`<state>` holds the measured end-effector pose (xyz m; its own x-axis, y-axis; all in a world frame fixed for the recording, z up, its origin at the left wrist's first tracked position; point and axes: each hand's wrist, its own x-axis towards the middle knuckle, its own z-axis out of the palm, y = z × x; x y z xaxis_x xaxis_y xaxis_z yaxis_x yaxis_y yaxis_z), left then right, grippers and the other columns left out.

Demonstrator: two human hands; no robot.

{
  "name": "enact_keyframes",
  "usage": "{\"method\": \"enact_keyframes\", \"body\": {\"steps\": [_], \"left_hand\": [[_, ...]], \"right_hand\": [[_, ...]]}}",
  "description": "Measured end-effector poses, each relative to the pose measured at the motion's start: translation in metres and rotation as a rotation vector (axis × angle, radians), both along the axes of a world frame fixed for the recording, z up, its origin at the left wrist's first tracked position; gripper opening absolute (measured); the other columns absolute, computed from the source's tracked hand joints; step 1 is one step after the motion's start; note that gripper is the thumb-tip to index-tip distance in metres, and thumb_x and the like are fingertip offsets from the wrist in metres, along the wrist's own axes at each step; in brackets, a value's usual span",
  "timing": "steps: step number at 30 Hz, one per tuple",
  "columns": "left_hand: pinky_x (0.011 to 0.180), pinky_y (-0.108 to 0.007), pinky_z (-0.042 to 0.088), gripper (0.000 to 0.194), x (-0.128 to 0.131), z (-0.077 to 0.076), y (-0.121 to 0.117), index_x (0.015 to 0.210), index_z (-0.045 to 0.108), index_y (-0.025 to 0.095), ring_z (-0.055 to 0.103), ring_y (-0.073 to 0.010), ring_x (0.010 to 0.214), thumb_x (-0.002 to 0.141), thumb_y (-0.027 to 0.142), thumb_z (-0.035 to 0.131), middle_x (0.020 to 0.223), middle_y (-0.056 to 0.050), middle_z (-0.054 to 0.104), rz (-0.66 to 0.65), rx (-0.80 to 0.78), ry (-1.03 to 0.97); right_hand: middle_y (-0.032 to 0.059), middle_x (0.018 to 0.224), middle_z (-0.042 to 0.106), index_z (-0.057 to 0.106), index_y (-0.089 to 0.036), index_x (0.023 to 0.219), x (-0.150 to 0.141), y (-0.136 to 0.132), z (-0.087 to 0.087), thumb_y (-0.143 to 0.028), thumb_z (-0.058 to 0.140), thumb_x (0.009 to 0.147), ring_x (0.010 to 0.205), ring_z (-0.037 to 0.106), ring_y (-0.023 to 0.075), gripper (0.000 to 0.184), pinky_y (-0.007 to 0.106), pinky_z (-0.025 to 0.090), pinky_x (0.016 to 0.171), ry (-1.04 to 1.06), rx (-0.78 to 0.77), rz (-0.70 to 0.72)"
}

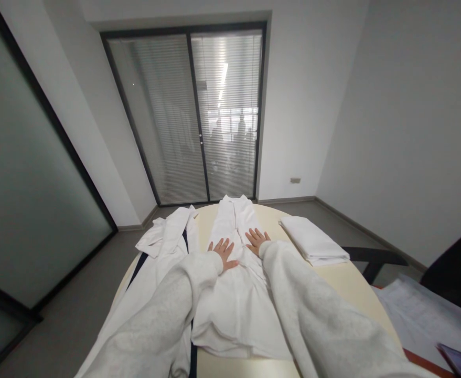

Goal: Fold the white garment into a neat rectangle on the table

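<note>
L of L hand (223, 253): loose white clothes (167, 236), dark strip (138, 270) showing. L hand: palm down, fingers spread, gripping nothing, on white garment (240, 302) laid lengthwise under both hands. R hand (257, 240): ditto, nothing grasped. R of it: folded white cloth (312, 239) on table (356, 278). Step, prob.: smoothing garment flat. Next move likely calls for fingertips under garment edge.
</note>
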<state>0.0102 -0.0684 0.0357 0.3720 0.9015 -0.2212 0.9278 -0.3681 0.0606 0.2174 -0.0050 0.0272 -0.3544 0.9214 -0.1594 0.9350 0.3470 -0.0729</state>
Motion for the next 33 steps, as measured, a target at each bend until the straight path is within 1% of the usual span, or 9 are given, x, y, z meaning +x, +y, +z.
{"method": "enact_keyframes", "body": {"steps": [4, 7, 11, 15, 23, 26, 28, 30, 33], "left_hand": [[0.103, -0.055, 0.000, 0.084, 0.001, -0.005, 0.008, 0.140, 0.006, 0.025, -0.009, -0.0235, 0.133, 0.073, 0.074, 0.016, 0.146, 0.000, -0.007, 0.022, 0.012, -0.023], [0.102, -0.055, -0.001, 0.083, 0.002, -0.006, 0.014, 0.140, 0.006, 0.024, -0.009, -0.0238, 0.133, 0.074, 0.072, 0.015, 0.146, -0.001, -0.007, 0.068, 0.020, -0.023], [0.103, -0.055, 0.002, 0.081, -0.001, 0.000, 0.017, 0.140, 0.011, 0.024, -0.006, -0.0248, 0.133, 0.075, 0.071, 0.020, 0.146, -0.003, -0.002, 0.056, -0.018, -0.034], [0.103, -0.053, 0.010, 0.069, -0.008, 0.008, 0.017, 0.136, 0.025, 0.026, 0.006, -0.0223, 0.133, 0.080, 0.065, 0.017, 0.146, -0.003, 0.011, 0.024, -0.079, -0.094], [0.103, -0.051, 0.012, 0.064, -0.004, 0.010, 0.014, 0.133, 0.031, 0.027, 0.011, -0.0219, 0.133, 0.081, 0.062, 0.021, 0.144, -0.003, 0.018, 0.057, -0.019, -0.120], [0.104, -0.049, 0.012, 0.060, -0.007, 0.010, 0.013, 0.132, 0.032, 0.028, 0.012, -0.0204, 0.133, 0.082, 0.060, 0.024, 0.144, -0.001, 0.019, 0.052, -0.013, -0.144], [0.105, -0.047, 0.013, 0.058, -0.010, 0.011, 0.013, 0.131, 0.034, 0.029, 0.013, -0.0194, 0.132, 0.082, 0.059, 0.027, 0.144, 0.001, 0.021, 0.048, -0.016, -0.159], [0.105, -0.045, 0.015, 0.056, -0.012, 0.012, 0.014, 0.130, 0.037, 0.030, 0.016, -0.0193, 0.132, 0.081, 0.057, 0.032, 0.143, 0.001, 0.024, 0.041, -0.013, -0.169], [0.104, -0.038, 0.023, 0.051, -0.012, 0.014, 0.016, 0.123, 0.047, 0.027, 0.029, -0.0200, 0.127, 0.080, 0.052, 0.040, 0.137, -0.002, 0.037, 0.005, 0.030, -0.213]], "right_hand": [[0.0122, 0.131, 0.042, 0.050, -0.016, 0.121, 0.010, -0.018, 0.022, -0.047, 0.039, 0.082, 0.119, 0.037, 0.0264, 0.052, 0.038, 0.033, 0.094, 0.048, -0.091, 0.026], [0.0142, 0.106, 0.058, 0.065, -0.013, 0.096, 0.020, -0.032, 0.037, -0.046, 0.052, 0.075, 0.098, 0.054, 0.0245, 0.041, 0.031, 0.040, 0.082, 0.029, -0.110, 0.039], [0.0131, 0.092, 0.062, 0.065, -0.012, 0.084, 0.035, -0.044, 0.046, -0.032, 0.063, 0.067, 0.085, 0.056, 0.0241, 0.027, 0.030, 0.041, 0.071, 0.006, -0.147, -0.018], [0.0033, 0.075, 0.062, 0.061, -0.016, 0.081, 0.038, -0.052, 0.048, -0.025, 0.060, 0.069, 0.070, 0.055, 0.0142, 0.015, 0.023, 0.040, 0.063, 0.097, -0.167, 0.001], [-0.0047, 0.063, 0.056, 0.049, -0.015, 0.097, -0.018, -0.076, 0.042, -0.020, 0.062, 0.066, 0.053, 0.048, 0.0074, 0.033, 0.019, 0.038, 0.053, 0.445, -0.364, 0.039], [-0.0057, 0.062, 0.055, 0.043, -0.017, 0.108, -0.016, -0.081, 0.046, -0.028, 0.070, 0.059, 0.054, 0.050, 0.0102, 0.057, 0.023, 0.041, 0.055, 0.347, -0.523, 0.078], [-0.0033, 0.066, 0.055, 0.047, -0.017, 0.102, -0.006, -0.082, 0.050, -0.031, 0.077, 0.048, 0.062, 0.052, 0.0142, 0.064, 0.026, 0.041, 0.060, 0.167, -0.478, 0.089], [-0.0011, 0.067, 0.053, 0.052, -0.017, 0.088, 0.007, -0.081, 0.053, -0.030, 0.079, 0.040, 0.068, 0.052, 0.0180, 0.057, 0.030, 0.040, 0.063, 0.067, -0.385, 0.094], [-0.0034, 0.060, 0.048, 0.051, -0.017, 0.071, 0.025, -0.078, 0.056, -0.021, 0.077, 0.041, 0.063, 0.048, 0.0156, 0.041, 0.029, 0.038, 0.061, 0.115, -0.376, 0.127]]}}
